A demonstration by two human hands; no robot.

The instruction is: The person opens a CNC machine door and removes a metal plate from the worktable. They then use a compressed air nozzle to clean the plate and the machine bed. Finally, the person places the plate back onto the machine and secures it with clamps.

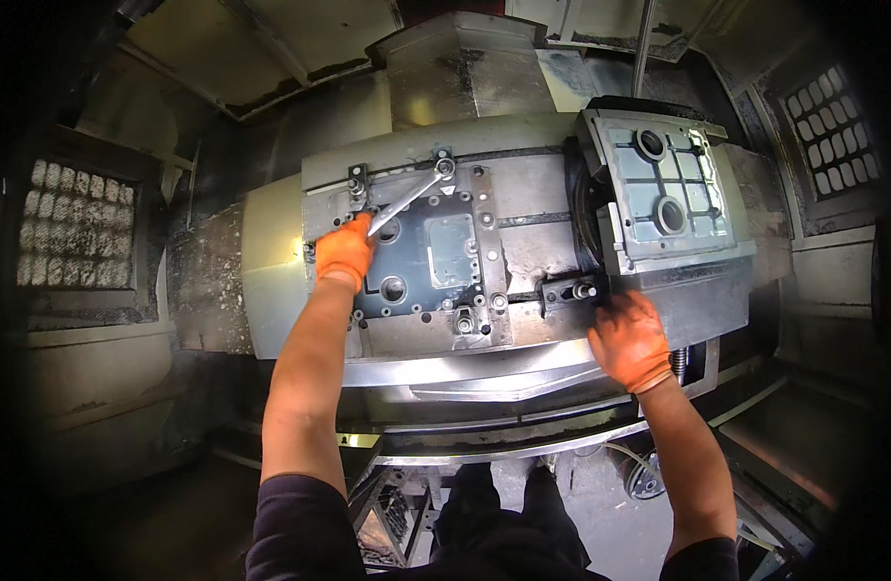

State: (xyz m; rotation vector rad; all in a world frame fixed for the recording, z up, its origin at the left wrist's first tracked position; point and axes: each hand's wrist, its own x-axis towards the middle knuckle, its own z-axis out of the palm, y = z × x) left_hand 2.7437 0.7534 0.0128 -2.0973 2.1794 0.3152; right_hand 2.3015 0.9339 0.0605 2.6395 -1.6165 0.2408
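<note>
**Left hand (344, 250) clenched on a wrench (407, 201), right hand (631, 347) harder to read**

So your left hand is wrapping tight around the near end of the one wrench in view, fingers closed over the handle. The wrench is slanting up and right from that grip, and its far end is sitting over the nut of the upper clamp (445, 181).

Your right hand is hovering or resting well to the right of that grip, fingers loosely bent, a bit blurry. It's sitting just beside the right-hand clamp (558, 294) and the near edge of the big block (673, 290). Can't tell if it's touching or holding anything, tbh.

Counting stuff: you're wearing two orange gloves. I'm making out four clamps, those two plus one (356, 184) just above your left grip and a lower one (465, 321) down to its right. One dark plate (416, 263) is lying just right of that grip, showing two big round holes. One pale blue part (692, 184) is sitting on the block, beyond your right hand, showing two round rings.
</note>
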